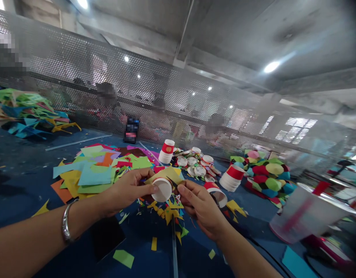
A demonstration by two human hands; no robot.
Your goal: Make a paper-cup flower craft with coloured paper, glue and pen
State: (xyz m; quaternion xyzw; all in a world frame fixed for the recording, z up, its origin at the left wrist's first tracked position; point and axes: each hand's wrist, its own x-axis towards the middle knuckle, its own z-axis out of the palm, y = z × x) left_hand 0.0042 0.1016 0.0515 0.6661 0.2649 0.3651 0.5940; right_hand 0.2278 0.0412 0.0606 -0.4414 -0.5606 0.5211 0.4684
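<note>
My left hand grips a small white paper cup wrapped in a yellow paper piece, its bottom facing me. My right hand is closed beside the cup, pinching the paper's edge with what looks like dark scissors, mostly hidden. A silver bracelet sits on my left wrist. Both hands hover over the blue table, above yellow paper offcuts.
Coloured paper sheets lie left of the hands. Red-banded cup stacks, finished cups and paper-covered cups stand behind. A clear plastic tub sits right. A perforated metal screen borders the table; blurred people work beyond.
</note>
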